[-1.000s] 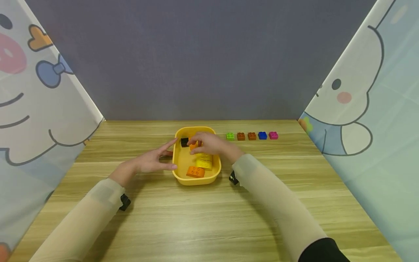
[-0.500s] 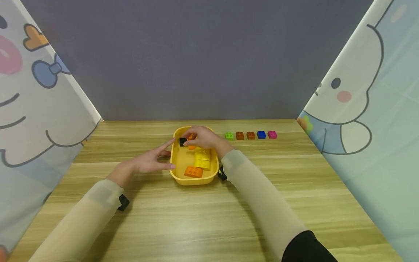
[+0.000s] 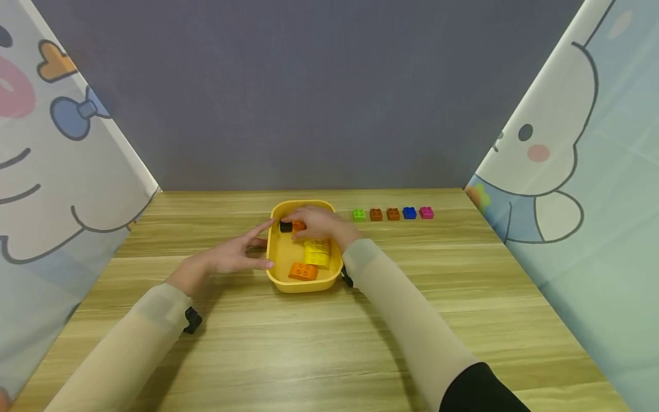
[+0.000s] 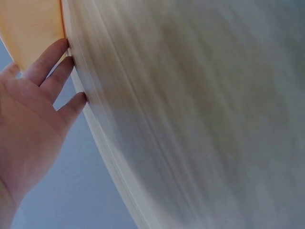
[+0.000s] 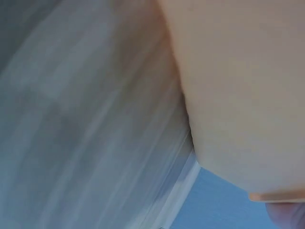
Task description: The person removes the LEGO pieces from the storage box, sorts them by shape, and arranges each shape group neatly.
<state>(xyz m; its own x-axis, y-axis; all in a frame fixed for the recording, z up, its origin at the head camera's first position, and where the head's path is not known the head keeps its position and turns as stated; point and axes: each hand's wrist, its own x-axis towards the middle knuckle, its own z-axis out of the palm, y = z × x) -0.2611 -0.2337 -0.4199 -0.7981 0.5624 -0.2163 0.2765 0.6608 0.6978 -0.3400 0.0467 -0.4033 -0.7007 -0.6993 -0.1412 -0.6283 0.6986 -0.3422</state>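
Sleeves in pale beige run forward over the wooden bench toward a yellow tub near its middle. Nearest inside the tub lies an orange brick, behind it a yellow brick. The left hand rests flat against the tub's left wall, fingers straight, holding nothing. The right hand reaches into the far end, its grip narrowed to a pinch on a small orange brick that sits touching a black brick; how firm that pinch is cannot be told, since the fingers hide most of it. Both wrist views are too blurred to help. A shallow pinch could let the small brick slip back among the others, or drag the black one along. Farther back, to the right, stand five bricks in a row: green, two brown, blue, pink.
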